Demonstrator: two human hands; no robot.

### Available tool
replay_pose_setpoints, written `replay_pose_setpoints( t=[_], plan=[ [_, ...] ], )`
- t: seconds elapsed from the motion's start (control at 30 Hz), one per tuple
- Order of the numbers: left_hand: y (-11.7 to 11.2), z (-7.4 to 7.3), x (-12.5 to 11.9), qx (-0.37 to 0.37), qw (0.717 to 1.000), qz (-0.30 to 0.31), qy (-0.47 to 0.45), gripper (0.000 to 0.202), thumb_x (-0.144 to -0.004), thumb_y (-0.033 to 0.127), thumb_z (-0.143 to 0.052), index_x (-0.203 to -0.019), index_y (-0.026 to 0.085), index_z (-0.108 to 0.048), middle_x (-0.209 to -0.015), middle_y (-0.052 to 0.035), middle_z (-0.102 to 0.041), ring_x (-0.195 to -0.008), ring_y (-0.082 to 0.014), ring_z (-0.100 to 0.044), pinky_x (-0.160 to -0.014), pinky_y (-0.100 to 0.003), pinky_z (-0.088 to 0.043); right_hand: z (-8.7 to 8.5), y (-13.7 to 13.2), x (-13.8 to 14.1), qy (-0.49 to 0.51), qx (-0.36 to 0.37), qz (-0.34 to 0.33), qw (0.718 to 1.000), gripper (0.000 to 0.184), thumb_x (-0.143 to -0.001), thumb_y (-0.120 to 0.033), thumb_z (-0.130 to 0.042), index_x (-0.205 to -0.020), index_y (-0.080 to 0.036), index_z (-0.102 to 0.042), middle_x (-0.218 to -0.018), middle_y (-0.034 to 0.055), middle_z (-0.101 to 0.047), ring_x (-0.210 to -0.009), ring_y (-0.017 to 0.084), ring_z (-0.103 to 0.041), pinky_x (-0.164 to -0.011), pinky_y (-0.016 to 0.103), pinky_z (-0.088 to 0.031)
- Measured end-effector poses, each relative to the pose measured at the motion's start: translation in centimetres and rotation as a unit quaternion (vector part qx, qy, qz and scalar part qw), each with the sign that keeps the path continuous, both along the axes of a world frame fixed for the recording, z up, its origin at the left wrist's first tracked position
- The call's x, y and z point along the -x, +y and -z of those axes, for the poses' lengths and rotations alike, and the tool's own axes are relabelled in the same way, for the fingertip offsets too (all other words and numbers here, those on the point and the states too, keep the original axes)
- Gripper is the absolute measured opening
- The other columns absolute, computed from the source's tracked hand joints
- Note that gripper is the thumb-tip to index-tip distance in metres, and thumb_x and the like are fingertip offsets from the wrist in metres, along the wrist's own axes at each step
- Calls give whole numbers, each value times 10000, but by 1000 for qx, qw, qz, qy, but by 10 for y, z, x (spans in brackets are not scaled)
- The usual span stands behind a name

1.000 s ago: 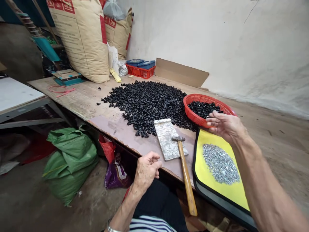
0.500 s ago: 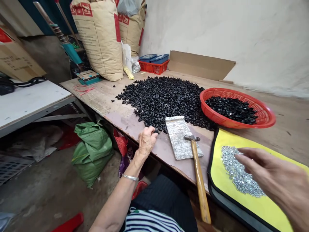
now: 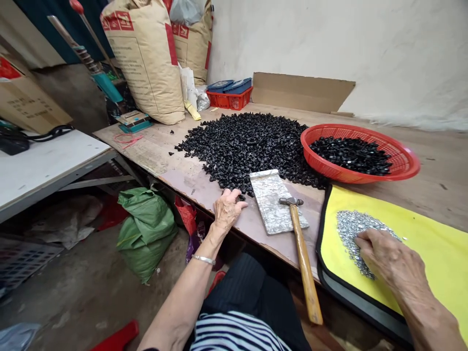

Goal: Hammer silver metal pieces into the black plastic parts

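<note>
Right hand [image 3: 387, 256] on metal bits [image 3: 351, 229]; left hand [image 3: 228, 210] at black pile [image 3: 248, 146] edge.

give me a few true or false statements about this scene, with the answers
The right hand rests on silver metal pieces on a yellow mat: true.
The left hand is holding the hammer: false, the hammer lies free of both hands, and the left hand is at the edge of the pile of black pieces.
The red basket holds black pieces: true.
A metal bangle is on the right wrist: false, it is on the left wrist.
</note>
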State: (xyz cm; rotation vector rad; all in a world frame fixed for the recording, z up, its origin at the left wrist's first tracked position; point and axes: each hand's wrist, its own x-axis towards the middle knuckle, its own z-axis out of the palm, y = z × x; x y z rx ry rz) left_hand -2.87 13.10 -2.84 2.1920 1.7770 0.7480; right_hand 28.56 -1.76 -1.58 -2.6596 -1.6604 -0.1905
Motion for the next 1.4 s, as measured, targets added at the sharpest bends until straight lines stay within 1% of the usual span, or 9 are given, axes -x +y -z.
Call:
replay_pose_setpoints(
  t=[0.2, 0.4, 0.53, 0.63, 0.73, 0.9, 1.0, 1.17, 1.4],
  plan=[
    [-1, 1, -2, -2, 999, 15, 36, 155, -763, 363, -618, -897, 295, -658, -857, -7, -546, -742, -159, -542, -574, -251, -321, 6, -3, -1, 43, -79, 23, 996, 242, -816, -368, -383, -761, -230, -574, -886, 57, -662, -668, 215, -583, -546, 307, -398],
    [3, 4, 4, 10, 984, -16, -180, 69, -698, 187, -631, -764, 206, -632, -753, 10, -569, -722, -137, -526, -662, -244, -377, -11, -1, 5, 146, -197, 90, 965, 142, -712, -331, -452, -690, -230, -549, -809, 76, -666, -795, 254, -615, -705, 362, -449],
    [1, -2, 11, 87, 911, -6, -403, 30, -670, 176, -588, -695, 164, -577, -579, 41, -510, -538, -93, -477, -545, -221, -397, -35, -8, 32, 328, -242, 150, 901, 70, -677, -279, -557, -727, -237, -580, -580, 16, -595, -552, 188, -574, -615, 331, -458],
    [-16, -9, 7, 130, 862, -5, -490, 142, -691, 258, -568, -782, 154, -535, -540, 57, -492, -411, -75, -420, -395, -203, -373, -45, -17, 67, 500, -312, 70, 805, 154, -631, -321, -673, -723, -213, -614, -535, -8, -566, -441, 139, -503, -498, 295, -433],
    [-50, -19, -7, 204, 744, 36, -636, 266, -633, 283, -662, -805, 143, -516, -558, 40, -538, -390, -75, -430, -326, -202, -393, -46, -19, 107, 651, -285, -34, 703, 186, -621, -325, -717, -726, -190, -643, -570, -6, -583, -452, 117, -501, -462, 262, -416],
    [-103, -35, -33, 274, 652, 54, -705, 270, -627, 263, -708, -768, 119, -528, -551, 11, -572, -376, -75, -463, -297, -197, -425, -41, -8, 152, 684, -280, -70, 669, 94, -644, -256, -718, -693, -187, -676, -705, -15, -612, -601, 78, -523, -549, 189, -428],
    [-117, -41, -41, 284, 648, 57, -704, 273, -633, 278, -706, -759, 123, -521, -549, 10, -578, -362, -88, -488, -294, -214, -447, -39, -1, 162, 711, -301, -70, 632, 91, -616, -246, -738, -646, -185, -677, -773, -5, -629, -726, 107, -574, -643, 199, -471],
    [-121, -40, -45, 275, 679, 63, -678, 243, -648, 268, -691, -758, 131, -523, -544, 24, -569, -356, -86, -497, -299, -203, -448, -29, 2, 164, 774, -295, -2, 561, 130, -553, -224, -762, -623, -162, -672, -754, 8, -638, -645, 114, -592, -599, 232, -507],
    [-120, -33, -53, 269, 696, 70, -662, 181, -654, 226, -667, -725, 139, -525, -527, 37, -559, -332, -69, -461, -273, -184, -421, -26, 5, 159, 786, -277, 32, 552, 163, -508, -202, -777, -626, -149, -678, -681, 21, -654, -575, 125, -601, -553, 243, -518]
  ],
)
